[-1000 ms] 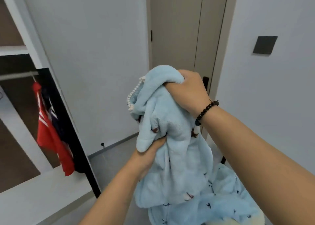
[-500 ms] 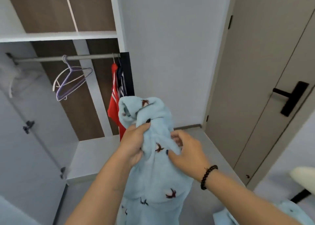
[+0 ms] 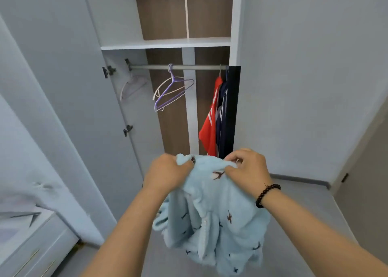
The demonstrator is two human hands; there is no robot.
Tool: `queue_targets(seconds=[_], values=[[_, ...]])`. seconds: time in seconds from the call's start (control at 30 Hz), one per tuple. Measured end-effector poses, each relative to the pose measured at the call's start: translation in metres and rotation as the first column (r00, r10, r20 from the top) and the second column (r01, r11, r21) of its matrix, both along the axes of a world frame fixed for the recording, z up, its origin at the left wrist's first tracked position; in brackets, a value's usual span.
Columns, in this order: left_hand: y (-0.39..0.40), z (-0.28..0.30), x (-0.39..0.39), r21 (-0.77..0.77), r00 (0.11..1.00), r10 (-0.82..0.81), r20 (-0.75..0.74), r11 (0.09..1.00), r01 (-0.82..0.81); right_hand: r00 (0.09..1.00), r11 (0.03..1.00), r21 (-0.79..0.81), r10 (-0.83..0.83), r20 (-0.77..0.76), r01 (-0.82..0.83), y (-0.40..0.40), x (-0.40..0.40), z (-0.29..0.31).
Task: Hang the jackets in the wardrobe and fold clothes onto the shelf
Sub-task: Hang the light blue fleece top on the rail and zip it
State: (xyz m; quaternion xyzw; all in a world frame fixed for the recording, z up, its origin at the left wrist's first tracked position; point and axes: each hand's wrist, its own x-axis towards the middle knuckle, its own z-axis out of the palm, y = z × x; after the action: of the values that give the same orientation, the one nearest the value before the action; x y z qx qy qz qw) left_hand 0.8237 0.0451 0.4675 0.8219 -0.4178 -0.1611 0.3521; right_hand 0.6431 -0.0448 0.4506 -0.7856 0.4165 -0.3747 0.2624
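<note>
A light blue fleece jacket (image 3: 212, 218) with small dark bird prints hangs in front of me. My left hand (image 3: 168, 172) grips its top edge on the left, and my right hand (image 3: 247, 169) pinches the top edge on the right. Straight ahead stands the open wardrobe with a metal rail (image 3: 178, 67). An empty purple hanger (image 3: 172, 93) hangs from the rail's middle. A red jacket (image 3: 210, 121) and a dark navy jacket (image 3: 223, 117) hang at the rail's right end. A white shelf (image 3: 165, 44) runs above the rail.
The open wardrobe door (image 3: 69, 100) stands at the left, with a pale hanger (image 3: 132, 85) seen beside it. A white drawer unit (image 3: 31, 249) sits at the lower left. A white wall (image 3: 310, 77) is at the right, with a grey door (image 3: 365, 182) at the far right edge.
My view has swung left until the wardrobe is straight ahead. Both hands have shifted along the blue jacket and now hold its top edge spread a little apart.
</note>
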Motion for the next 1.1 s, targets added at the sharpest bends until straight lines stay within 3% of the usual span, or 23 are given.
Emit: queue_targets(seconds=[0.1, 0.17, 0.23, 0.3, 0.37, 0.47, 0.63, 0.83, 0.9, 0.97, 1.1], values=[[0.008, 0.002, 0.011, -0.121, 0.942, -0.160, -0.296, 0.984, 0.129, 1.000, 1.000, 0.007, -0.006, 0.001, 0.006, 0.001, 0.023, 0.000], [0.011, 0.001, 0.021, -0.219, 0.886, -0.185, -0.424, 0.971, 0.098, 0.999, 0.999, 0.030, 0.037, 0.019, -0.038, 0.014, 0.035, -0.007], [0.012, -0.004, 0.032, -0.277, 0.851, -0.177, -0.494, 0.960, 0.039, 0.982, 0.977, 0.096, 0.189, 0.007, -0.188, 0.035, 0.047, -0.017], [0.008, -0.011, 0.041, -0.287, 0.828, -0.178, -0.532, 0.958, 0.021, 0.941, 0.946, 0.121, 0.315, -0.121, -0.301, 0.050, 0.062, -0.028], [0.001, -0.016, 0.048, -0.315, 0.798, -0.206, -0.567, 0.949, 0.021, 0.915, 0.943, 0.112, 0.331, -0.231, -0.313, 0.048, 0.078, -0.036], [-0.008, -0.019, 0.065, -0.392, 0.752, -0.240, -0.614, 0.920, -0.027, 0.936, 0.960, 0.100, 0.277, -0.219, -0.261, 0.026, 0.099, -0.031], [-0.024, -0.019, 0.126, -0.362, 0.758, -0.177, -0.627, 0.928, -0.083, 0.952, 0.968, 0.040, 0.252, -0.171, -0.249, 0.000, 0.138, -0.013], [-0.022, -0.009, 0.223, -0.336, 0.893, -0.118, -0.434, 0.941, -0.038, 0.996, 0.986, 0.163, -0.054, 0.067, 0.043, -0.042, 0.193, 0.034], [-0.019, -0.011, 0.257, -0.322, 0.919, -0.054, -0.390, 0.943, -0.081, 0.998, 0.985, 0.174, -0.015, 0.067, 0.003, -0.047, 0.209, 0.047], [-0.016, -0.010, 0.283, -0.292, 0.950, -0.072, -0.303, 0.956, -0.021, 0.995, 0.984, 0.148, 0.090, 0.045, -0.096, -0.042, 0.230, 0.060], [-0.013, -0.009, 0.302, -0.251, 0.900, -0.385, -0.204, 0.909, 0.332, 0.957, 0.955, 0.106, 0.286, -0.056, -0.279, -0.030, 0.281, 0.076]])
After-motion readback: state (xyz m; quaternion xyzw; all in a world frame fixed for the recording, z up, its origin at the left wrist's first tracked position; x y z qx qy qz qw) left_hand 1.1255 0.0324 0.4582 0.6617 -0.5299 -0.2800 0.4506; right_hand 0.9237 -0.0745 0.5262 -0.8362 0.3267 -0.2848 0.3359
